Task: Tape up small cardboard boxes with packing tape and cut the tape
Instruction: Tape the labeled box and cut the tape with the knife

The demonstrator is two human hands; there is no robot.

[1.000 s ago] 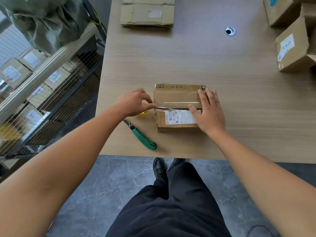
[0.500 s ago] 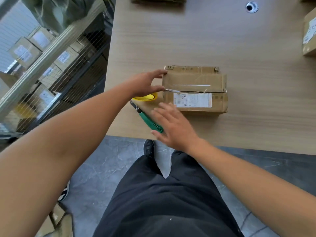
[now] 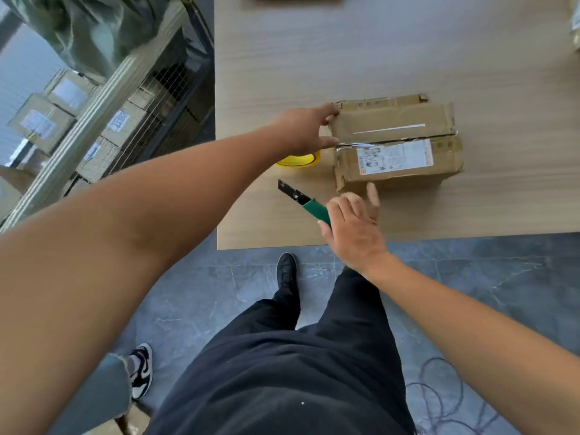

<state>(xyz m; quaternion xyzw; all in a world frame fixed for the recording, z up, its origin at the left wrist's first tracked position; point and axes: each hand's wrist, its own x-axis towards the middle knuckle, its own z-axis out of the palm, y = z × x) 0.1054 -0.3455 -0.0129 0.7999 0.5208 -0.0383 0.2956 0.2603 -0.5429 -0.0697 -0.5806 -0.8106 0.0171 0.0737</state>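
Note:
A small worn cardboard box [image 3: 392, 127] with a white label lies on the wooden table [image 3: 345, 51], clear tape along its top seam. My left hand [image 3: 301, 130] grips the box's left end, thumb on the taped seam and fingers at the far corner. Just under that hand sits a yellow tape roll [image 3: 298, 160], partly hidden. A green-handled utility knife [image 3: 309, 207] lies near the table's front edge with its dark blade out, pointing left. My right hand [image 3: 354, 224] is closed over the knife's handle, index finger sticking out toward the box.
A wire-mesh shelf [image 3: 103, 130] holding labelled boxes stands left of the table, with a green bag [image 3: 94, 29] on top. Another person's shoe [image 3: 141, 368] is on the floor at lower left. A loose cable [image 3: 445, 400] lies at lower right.
My right hand left the box top, swung down to the knife and has now curled around its handle. My left hand stayed at the box's left end.

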